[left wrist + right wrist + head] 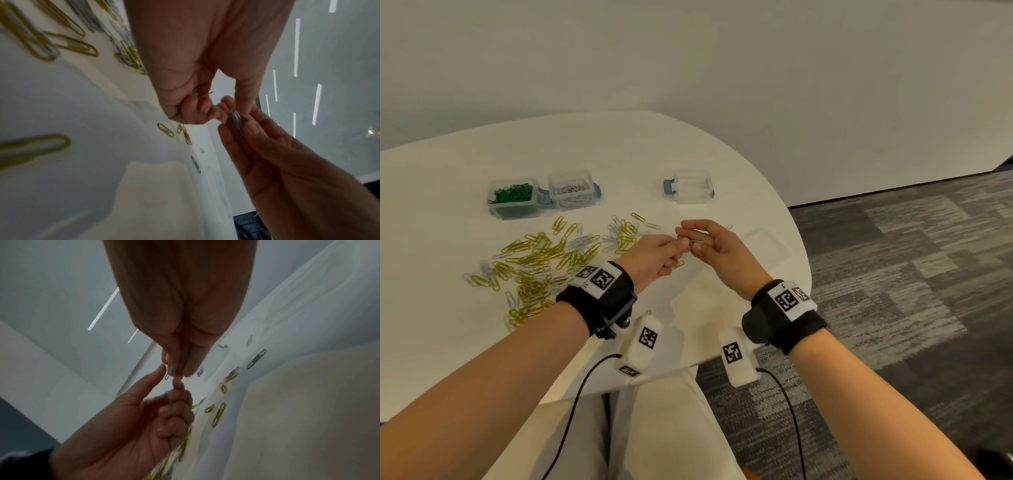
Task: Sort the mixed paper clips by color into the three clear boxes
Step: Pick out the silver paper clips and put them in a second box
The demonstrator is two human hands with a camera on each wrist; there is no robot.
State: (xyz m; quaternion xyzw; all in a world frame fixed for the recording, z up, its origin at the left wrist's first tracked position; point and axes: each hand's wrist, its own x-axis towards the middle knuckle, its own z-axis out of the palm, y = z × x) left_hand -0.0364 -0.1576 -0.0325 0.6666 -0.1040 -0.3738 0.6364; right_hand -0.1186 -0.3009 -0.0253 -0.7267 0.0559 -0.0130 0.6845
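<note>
Both hands meet above the white table (739, 192). My right hand (693, 240) pinches a small bunch of silver paper clips (236, 120) between thumb and fingers; the same bunch of silver clips (170, 371) shows in the right wrist view. My left hand (674, 248) touches it, its fingers curled round a few more silver clips (196, 93). A loose pile of yellow and silver clips (541, 257) lies left of the hands. At the back stand the three clear boxes: one with green clips (513, 198), one with silver clips (572, 190), one empty (693, 186).
A clear lid (765, 246) lies flat to the right of the hands, near the table's rounded right edge. A few stray clips (165, 130) lie under the hands. Grey carpet (893, 274) lies beyond the edge, and my lap is below the table's front.
</note>
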